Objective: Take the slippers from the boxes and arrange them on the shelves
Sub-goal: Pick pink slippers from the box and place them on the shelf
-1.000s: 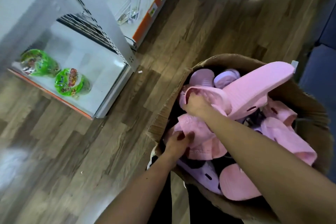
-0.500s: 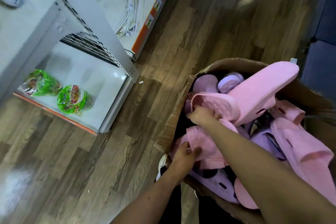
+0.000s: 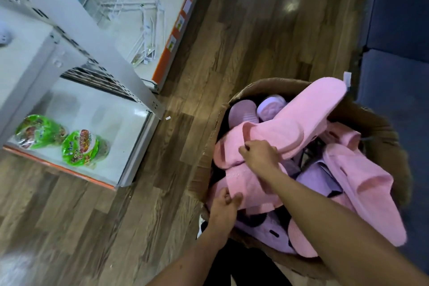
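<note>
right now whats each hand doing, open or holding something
left hand: pinches the edge of the lower pink slipper
right hand: grips the strap of the upper pink slipper

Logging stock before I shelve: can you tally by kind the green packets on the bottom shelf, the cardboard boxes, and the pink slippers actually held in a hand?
Green packets on the bottom shelf: 2
Cardboard box: 1
Pink slippers held: 2, one in the left hand, one in the right hand
Total: 5
</note>
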The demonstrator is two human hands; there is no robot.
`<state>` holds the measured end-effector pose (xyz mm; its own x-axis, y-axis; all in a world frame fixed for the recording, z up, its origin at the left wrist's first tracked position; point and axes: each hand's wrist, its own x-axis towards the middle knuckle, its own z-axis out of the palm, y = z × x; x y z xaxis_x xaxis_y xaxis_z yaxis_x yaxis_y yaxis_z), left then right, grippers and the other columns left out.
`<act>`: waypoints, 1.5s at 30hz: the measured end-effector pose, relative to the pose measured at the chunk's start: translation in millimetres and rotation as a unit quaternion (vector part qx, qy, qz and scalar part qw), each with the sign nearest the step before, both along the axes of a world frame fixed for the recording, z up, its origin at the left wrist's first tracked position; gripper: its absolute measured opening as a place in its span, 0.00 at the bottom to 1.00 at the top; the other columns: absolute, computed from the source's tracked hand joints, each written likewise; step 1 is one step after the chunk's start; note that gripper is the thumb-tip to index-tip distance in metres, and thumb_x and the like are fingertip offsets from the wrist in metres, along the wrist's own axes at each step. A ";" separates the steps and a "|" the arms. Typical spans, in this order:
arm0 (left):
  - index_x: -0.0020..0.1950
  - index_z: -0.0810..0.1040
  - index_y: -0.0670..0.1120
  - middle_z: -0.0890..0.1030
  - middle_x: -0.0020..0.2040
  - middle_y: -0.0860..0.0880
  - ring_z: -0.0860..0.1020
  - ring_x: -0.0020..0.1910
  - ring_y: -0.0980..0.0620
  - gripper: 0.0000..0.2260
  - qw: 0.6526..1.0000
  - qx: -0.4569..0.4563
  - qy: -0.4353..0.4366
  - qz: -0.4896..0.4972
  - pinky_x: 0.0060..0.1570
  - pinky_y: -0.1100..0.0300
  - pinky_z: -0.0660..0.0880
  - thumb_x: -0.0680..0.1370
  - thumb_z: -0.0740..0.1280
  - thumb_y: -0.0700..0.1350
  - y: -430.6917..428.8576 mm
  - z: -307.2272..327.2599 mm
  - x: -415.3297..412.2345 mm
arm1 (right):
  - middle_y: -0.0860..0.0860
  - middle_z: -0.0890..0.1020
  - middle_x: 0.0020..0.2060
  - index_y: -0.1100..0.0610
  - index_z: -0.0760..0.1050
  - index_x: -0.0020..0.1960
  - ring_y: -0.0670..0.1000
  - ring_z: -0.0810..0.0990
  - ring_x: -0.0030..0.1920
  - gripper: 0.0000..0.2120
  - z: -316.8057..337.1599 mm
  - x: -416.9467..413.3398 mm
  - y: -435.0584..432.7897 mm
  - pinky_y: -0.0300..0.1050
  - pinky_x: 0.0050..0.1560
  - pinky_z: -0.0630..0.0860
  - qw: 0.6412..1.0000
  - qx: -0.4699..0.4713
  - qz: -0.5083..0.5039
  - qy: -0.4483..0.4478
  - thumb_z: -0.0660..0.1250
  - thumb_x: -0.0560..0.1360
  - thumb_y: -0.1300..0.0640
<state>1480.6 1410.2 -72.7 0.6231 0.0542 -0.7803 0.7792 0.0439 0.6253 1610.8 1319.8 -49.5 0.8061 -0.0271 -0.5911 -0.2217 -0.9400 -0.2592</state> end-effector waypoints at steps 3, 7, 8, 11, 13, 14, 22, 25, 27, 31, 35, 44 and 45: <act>0.42 0.73 0.50 0.79 0.40 0.47 0.76 0.42 0.48 0.03 0.999 0.028 -0.028 -0.009 0.45 0.51 0.75 0.74 0.67 0.47 -13.9 27.7 7.7 | 0.63 0.79 0.49 0.59 0.76 0.48 0.61 0.76 0.51 0.13 28.0 -1.8 -26.8 0.47 0.45 0.64 0.999 0.019 -0.011 -0.028 0.57 0.77 0.53; 0.42 0.73 0.51 0.79 0.40 0.50 0.75 0.40 0.53 0.05 0.991 0.072 -0.097 -0.053 0.44 0.57 0.73 0.71 0.65 0.51 -40.3 85.4 28.0 | 0.61 0.79 0.47 0.57 0.72 0.46 0.62 0.75 0.48 0.13 83.3 -3.9 -72.4 0.49 0.46 0.68 0.994 0.028 -0.074 -0.079 0.55 0.79 0.50; 0.41 0.73 0.50 0.78 0.39 0.51 0.74 0.39 0.54 0.06 0.987 0.089 -0.118 -0.063 0.43 0.58 0.71 0.71 0.64 0.52 -46.1 103.0 33.9 | 0.61 0.79 0.46 0.57 0.72 0.45 0.62 0.76 0.48 0.13 99.6 -5.1 -84.5 0.51 0.48 0.69 0.990 0.043 -0.099 -0.090 0.55 0.79 0.50; 0.43 0.73 0.47 0.78 0.41 0.49 0.74 0.41 0.51 0.13 0.969 0.135 -0.178 -0.101 0.45 0.56 0.70 0.69 0.60 0.55 -58.1 150.8 52.0 | 0.64 0.80 0.49 0.62 0.75 0.47 0.64 0.76 0.51 0.15 148.3 -4.5 -116.3 0.51 0.50 0.70 0.961 0.114 -0.224 -0.117 0.56 0.80 0.52; 0.44 0.72 0.47 0.78 0.43 0.48 0.75 0.44 0.49 0.15 0.959 0.149 -0.210 -0.115 0.47 0.53 0.71 0.71 0.59 0.57 -63.0 177.1 61.6 | 0.66 0.79 0.54 0.66 0.77 0.52 0.64 0.76 0.54 0.17 176.7 -0.3 -136.5 0.49 0.53 0.70 0.927 0.156 -0.316 -0.130 0.57 0.79 0.54; 0.44 0.72 0.47 0.77 0.43 0.48 0.75 0.45 0.48 0.13 0.958 0.154 -0.215 -0.107 0.47 0.53 0.70 0.73 0.60 0.56 -65.5 189.4 66.3 | 0.66 0.78 0.56 0.67 0.76 0.54 0.63 0.75 0.56 0.17 190.4 0.8 -146.6 0.49 0.55 0.70 0.910 0.168 -0.355 -0.132 0.57 0.80 0.54; 0.52 0.71 0.48 0.78 0.44 0.49 0.76 0.49 0.45 0.06 0.968 0.169 -0.185 -0.020 0.49 0.56 0.71 0.75 0.63 0.43 -70.0 252.6 137.3 | 0.61 0.74 0.61 0.65 0.66 0.66 0.57 0.72 0.51 0.17 258.3 6.0 -164.2 0.43 0.48 0.64 0.818 0.232 -0.496 -0.176 0.56 0.79 0.61; 0.59 0.69 0.46 0.77 0.47 0.51 0.75 0.51 0.47 0.11 0.959 0.161 -0.216 -0.084 0.48 0.59 0.68 0.77 0.63 0.41 -70.7 275.2 166.7 | 0.61 0.75 0.60 0.65 0.66 0.66 0.57 0.72 0.50 0.16 271.4 17.7 -146.5 0.42 0.48 0.64 0.807 0.256 -0.500 -0.184 0.56 0.79 0.62; 0.65 0.66 0.45 0.74 0.51 0.52 0.73 0.53 0.49 0.16 0.945 0.150 -0.254 -0.139 0.51 0.60 0.66 0.78 0.62 0.42 -72.5 295.0 187.6 | 0.58 0.74 0.59 0.64 0.65 0.66 0.57 0.72 0.53 0.16 284.4 29.0 -134.5 0.41 0.50 0.64 0.793 0.271 -0.510 -0.196 0.57 0.79 0.62; 0.73 0.60 0.47 0.71 0.64 0.51 0.68 0.64 0.50 0.21 0.897 0.145 -0.314 -0.275 0.63 0.59 0.62 0.81 0.58 0.46 -70.5 336.1 230.9 | 0.47 0.68 0.64 0.51 0.59 0.71 0.51 0.69 0.65 0.20 322.3 50.9 -104.4 0.45 0.65 0.66 0.720 0.306 -0.569 -0.253 0.57 0.80 0.53; 0.74 0.60 0.45 0.69 0.70 0.46 0.67 0.69 0.46 0.22 0.797 0.130 -0.408 -0.426 0.65 0.57 0.63 0.81 0.58 0.46 -89.9 385.3 265.5 | 0.53 0.60 0.72 0.52 0.52 0.75 0.56 0.61 0.72 0.29 376.7 54.3 -99.8 0.56 0.72 0.60 0.709 0.255 -0.589 -0.293 0.59 0.78 0.48; 0.71 0.62 0.48 0.71 0.66 0.50 0.70 0.63 0.54 0.20 0.723 0.016 -0.485 -0.492 0.58 0.68 0.66 0.80 0.60 0.47 -151.8 447.7 240.7 | 0.56 0.53 0.74 0.52 0.42 0.75 0.60 0.52 0.74 0.37 458.7 5.6 -146.2 0.57 0.74 0.47 0.785 0.047 -0.525 -0.325 0.62 0.76 0.51; 0.71 0.61 0.48 0.72 0.65 0.50 0.71 0.61 0.54 0.20 0.707 0.031 -0.497 -0.502 0.55 0.69 0.66 0.80 0.60 0.47 -155.7 450.0 240.6 | 0.56 0.53 0.74 0.53 0.43 0.75 0.60 0.52 0.74 0.36 464.1 2.0 -149.5 0.55 0.73 0.47 0.792 0.028 -0.515 -0.326 0.62 0.76 0.51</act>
